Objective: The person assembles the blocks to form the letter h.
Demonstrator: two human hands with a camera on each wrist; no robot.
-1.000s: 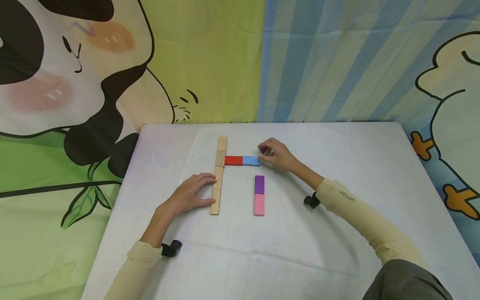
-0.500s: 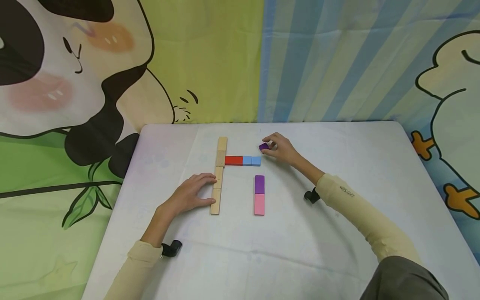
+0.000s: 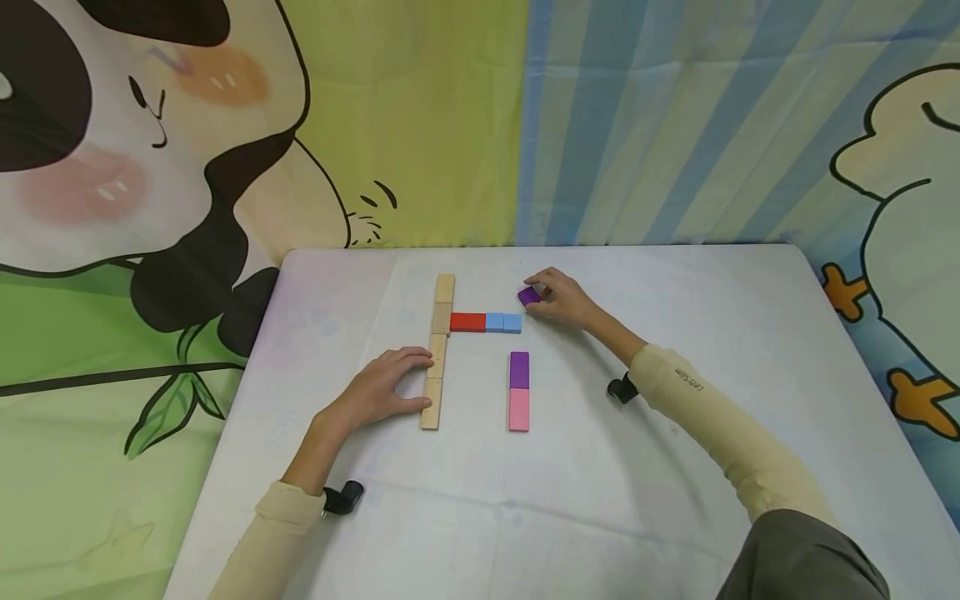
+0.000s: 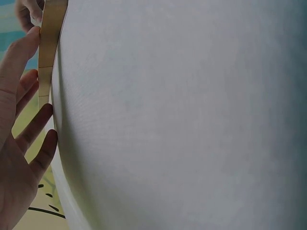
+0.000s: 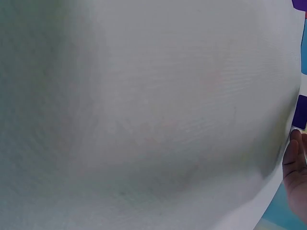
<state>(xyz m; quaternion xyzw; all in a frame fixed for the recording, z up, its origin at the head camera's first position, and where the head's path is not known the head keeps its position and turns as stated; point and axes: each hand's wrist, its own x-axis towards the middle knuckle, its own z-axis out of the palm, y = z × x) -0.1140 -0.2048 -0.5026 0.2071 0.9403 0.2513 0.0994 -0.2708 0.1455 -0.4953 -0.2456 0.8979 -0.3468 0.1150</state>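
In the head view, a column of several plain wooden blocks [image 3: 437,358] lies on the white table. My left hand [image 3: 378,388] rests beside its near end, fingertips and thumb at the left edge of the wood. From the column a red block [image 3: 468,322] and two light blue blocks [image 3: 503,322] run to the right. Beyond their right end, my right hand [image 3: 564,298] pinches a small purple block [image 3: 528,296] between thumb and fingers. The right wrist view shows that dark purple block [image 5: 301,112] at the fingertips, partly cut off by the frame.
A second purple block [image 3: 519,370] and a pink block [image 3: 519,410] lie end to end below the blue ones. The white table [image 3: 480,533] ends at the back against a printed cloth [image 3: 420,125]. Black wrist cameras [image 3: 343,497] stick out from both sleeves.
My right hand has moved slightly up and away from the end of the blue blocks, still pinching the purple block, which now shows more. My left hand stays in place.
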